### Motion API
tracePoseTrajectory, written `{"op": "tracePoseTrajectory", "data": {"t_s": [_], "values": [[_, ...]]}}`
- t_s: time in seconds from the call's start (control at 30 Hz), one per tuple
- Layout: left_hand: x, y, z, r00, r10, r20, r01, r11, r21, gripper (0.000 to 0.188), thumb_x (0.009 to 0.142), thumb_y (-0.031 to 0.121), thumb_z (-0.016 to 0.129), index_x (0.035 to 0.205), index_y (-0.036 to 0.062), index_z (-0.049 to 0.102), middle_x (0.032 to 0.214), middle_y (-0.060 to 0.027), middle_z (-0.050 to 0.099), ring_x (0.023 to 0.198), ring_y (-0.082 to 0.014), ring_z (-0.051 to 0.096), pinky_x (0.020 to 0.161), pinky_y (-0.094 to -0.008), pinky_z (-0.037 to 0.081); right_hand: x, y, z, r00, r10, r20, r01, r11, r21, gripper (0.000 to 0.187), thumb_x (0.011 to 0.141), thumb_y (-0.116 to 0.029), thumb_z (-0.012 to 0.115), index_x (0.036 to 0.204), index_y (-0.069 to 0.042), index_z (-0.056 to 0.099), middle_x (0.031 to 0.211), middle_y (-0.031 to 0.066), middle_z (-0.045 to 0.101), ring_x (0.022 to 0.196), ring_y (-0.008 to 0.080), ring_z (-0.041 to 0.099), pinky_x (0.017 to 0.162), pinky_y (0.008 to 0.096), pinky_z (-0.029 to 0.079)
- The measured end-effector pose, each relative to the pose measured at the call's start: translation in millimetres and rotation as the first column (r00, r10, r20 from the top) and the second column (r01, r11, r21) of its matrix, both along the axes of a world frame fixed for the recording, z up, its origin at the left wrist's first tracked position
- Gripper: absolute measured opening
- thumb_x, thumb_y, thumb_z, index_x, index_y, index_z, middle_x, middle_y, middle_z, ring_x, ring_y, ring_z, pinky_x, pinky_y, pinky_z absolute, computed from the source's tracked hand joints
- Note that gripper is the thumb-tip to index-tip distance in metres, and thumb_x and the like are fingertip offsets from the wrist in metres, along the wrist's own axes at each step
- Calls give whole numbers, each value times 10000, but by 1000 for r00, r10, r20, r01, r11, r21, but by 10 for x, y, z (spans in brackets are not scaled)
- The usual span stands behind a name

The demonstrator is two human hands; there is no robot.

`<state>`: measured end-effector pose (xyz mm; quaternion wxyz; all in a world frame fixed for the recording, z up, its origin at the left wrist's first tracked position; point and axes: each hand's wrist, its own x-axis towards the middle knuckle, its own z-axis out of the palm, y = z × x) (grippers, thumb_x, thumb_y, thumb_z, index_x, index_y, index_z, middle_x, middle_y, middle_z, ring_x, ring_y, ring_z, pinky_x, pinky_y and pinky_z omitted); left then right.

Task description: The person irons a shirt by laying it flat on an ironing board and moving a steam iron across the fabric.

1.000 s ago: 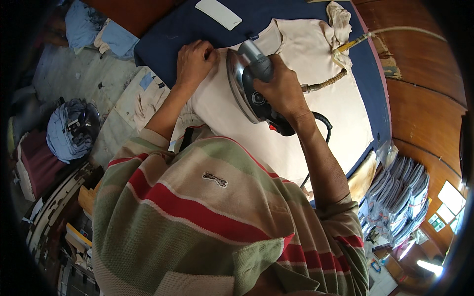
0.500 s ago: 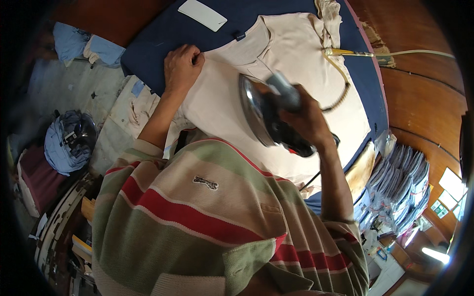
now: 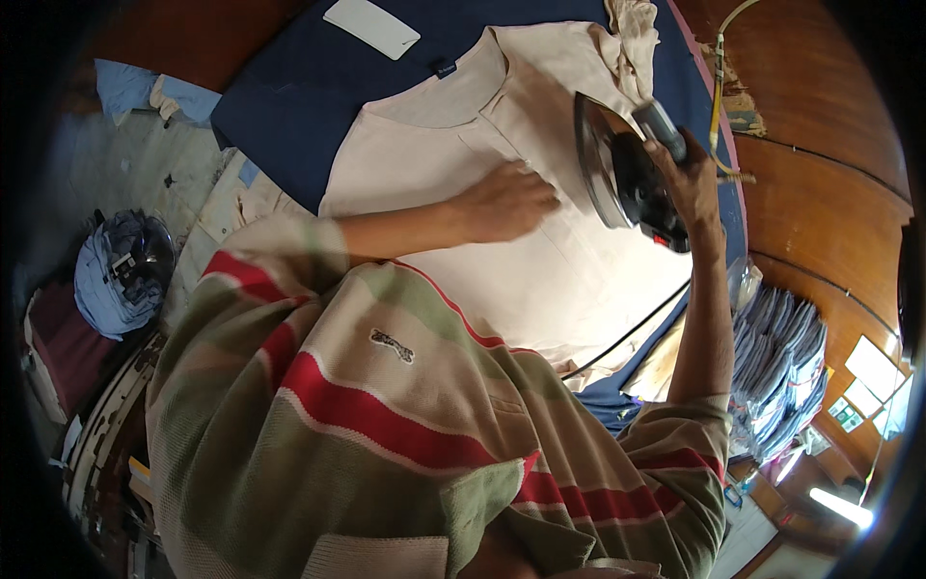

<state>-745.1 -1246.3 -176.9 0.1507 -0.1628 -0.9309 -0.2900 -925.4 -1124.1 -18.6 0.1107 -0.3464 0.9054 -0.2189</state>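
Observation:
A pale pink short-sleeved top [image 3: 424, 280] lies spread on a dark navy ironing surface [image 3: 280, 116], its neckline toward the far side. My right hand [image 3: 696, 179] grips the handle of a clothes iron [image 3: 641, 183], black with a shiny metal soleplate, over the right part of the garment. The iron is tilted, with its soleplate edge facing left; whether it touches the cloth I cannot tell. My left hand [image 3: 509, 201], slightly blurred, is over the middle of the top with its fingers curled in. Nothing shows in it.
A white card tag [image 3: 372, 27] lies at the far edge. The iron's dark cord [image 3: 627, 333] crosses the near right side. A yellowish hose [image 3: 719, 87] hangs at the right. Stacked bagged clothes [image 3: 779, 372] stand lower right; a blue cloth bundle [image 3: 121, 275] sits at left.
My left hand has left the garment's left shoulder and moved right and nearer, to its middle. My right hand has carried the iron to the right. The yellowish hose has swung upward.

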Motion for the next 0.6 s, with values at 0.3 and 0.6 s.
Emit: {"op": "tracePoseTrajectory", "data": {"t_s": [0.3, 0.6], "values": [[-534, 624, -358, 995, -7, 98, 20, 991, -134, 73, 790, 123, 496, 862, 111, 498, 876, -46, 492, 887, -199, 490, 862, -404, 343, -402, -854, -265, 887, 462, -20, -454, 878, 152, 547, 744, -464, 678, 1005, 13, 622, 753, 181, 612, 669, 259, 629, 650, 341, 487], [-396, 674, -122, 996, 67, 59, -79, 966, 247, 51, 776, 108, 566, 743, 98, 530, 764, -44, 515, 773, -203, 528, 773, -368, 389, -465, -1134, -420, 593, 797, -117, -753, 600, 269, 427, 750, -419, 666, 970, -56, 615, 701, 121, 639, 664, 255, 620, 718, 315, 487]]}}
